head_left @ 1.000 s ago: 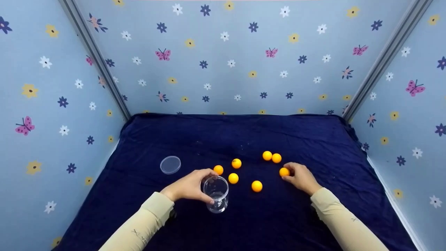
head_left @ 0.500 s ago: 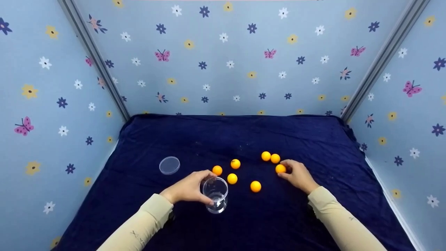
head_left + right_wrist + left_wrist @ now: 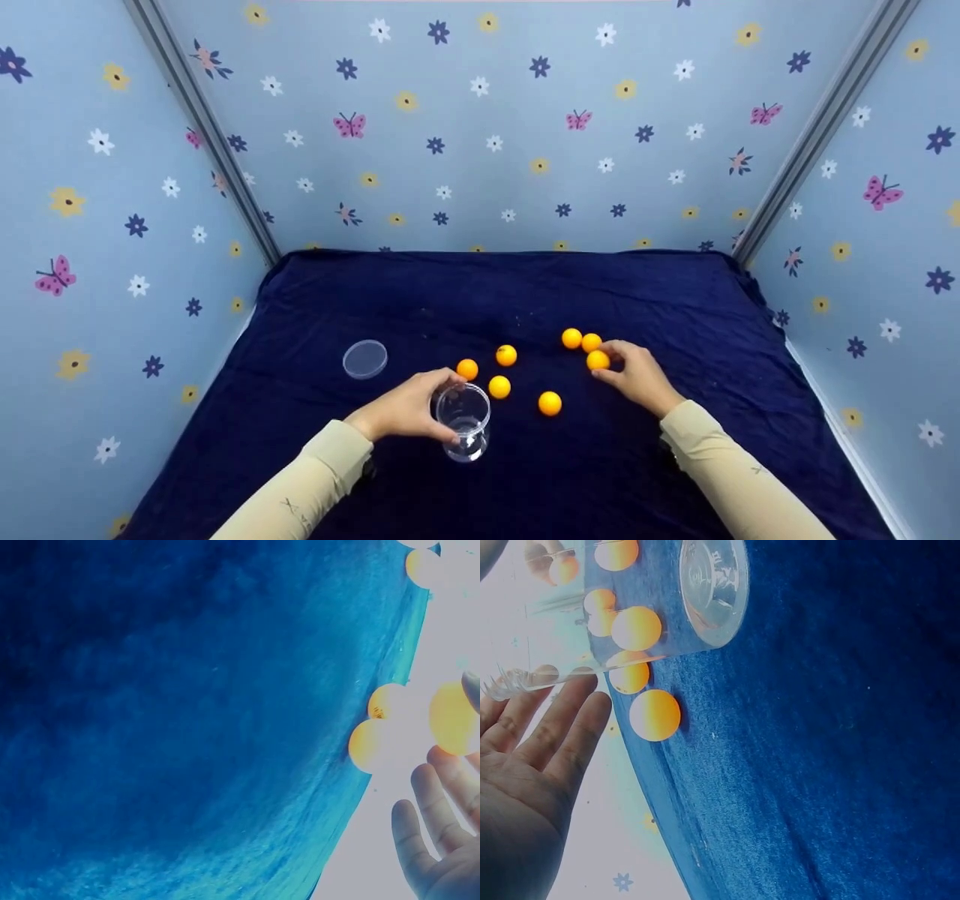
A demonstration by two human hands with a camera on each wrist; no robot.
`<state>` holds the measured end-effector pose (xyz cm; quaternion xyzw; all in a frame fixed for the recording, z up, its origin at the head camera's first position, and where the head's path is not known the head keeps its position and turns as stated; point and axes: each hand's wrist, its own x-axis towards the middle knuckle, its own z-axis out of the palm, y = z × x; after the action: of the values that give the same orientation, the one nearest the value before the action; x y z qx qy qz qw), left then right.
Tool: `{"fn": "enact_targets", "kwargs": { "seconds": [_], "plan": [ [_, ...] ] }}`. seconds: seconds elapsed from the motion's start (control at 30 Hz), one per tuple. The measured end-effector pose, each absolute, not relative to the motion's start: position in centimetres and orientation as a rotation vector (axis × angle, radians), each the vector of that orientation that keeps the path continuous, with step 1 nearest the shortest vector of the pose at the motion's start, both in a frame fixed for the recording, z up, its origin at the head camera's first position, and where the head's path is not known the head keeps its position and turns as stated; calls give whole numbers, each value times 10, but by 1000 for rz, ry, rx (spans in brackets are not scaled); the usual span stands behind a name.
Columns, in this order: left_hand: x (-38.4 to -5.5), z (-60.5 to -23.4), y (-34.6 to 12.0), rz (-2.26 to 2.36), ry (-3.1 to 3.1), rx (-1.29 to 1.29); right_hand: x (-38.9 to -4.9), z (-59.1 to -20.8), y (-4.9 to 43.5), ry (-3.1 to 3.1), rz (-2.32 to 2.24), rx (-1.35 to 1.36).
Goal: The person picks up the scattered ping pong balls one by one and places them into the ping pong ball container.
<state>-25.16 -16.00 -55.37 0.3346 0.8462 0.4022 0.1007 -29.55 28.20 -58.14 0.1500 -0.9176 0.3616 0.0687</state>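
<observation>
Dark blue cloth [image 3: 525, 491] spreads before flowered walls [image 3: 510, 97]; over it the left hand [image 3: 405, 405] grips a clear cup [image 3: 464, 412], best held steady, mouth up, while the right hand [image 3: 643, 380] pinches an orange ball [image 3: 598, 361], where light pressure should suffice; two balls [image 3: 571, 338] lie just beyond, four balls [image 3: 550, 403] between, a clear disc [image 3: 365, 359] far left

Flowered walls [image 3: 495, 120] and grey posts [image 3: 204, 127] form a booth [image 3: 900, 247].

A dark blue velvety cloth [image 3: 420, 281], creased at right, meets light-blue left, far and right walls [image 3: 517, 41] printed with flowers [image 3: 114, 77] and pink butterflies [image 3: 350, 125]; grey strips [image 3: 214, 139] line both far corners.
</observation>
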Motion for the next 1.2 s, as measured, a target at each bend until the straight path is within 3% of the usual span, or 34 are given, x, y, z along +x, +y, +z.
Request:
{"fn": "enact_targets", "kwargs": {
  "seconds": [1.2],
  "plan": [
    [-249, -557, -159, 1270, 2457, 938, -280, -562, 231, -2656, 1091, 748]
  ]
}}
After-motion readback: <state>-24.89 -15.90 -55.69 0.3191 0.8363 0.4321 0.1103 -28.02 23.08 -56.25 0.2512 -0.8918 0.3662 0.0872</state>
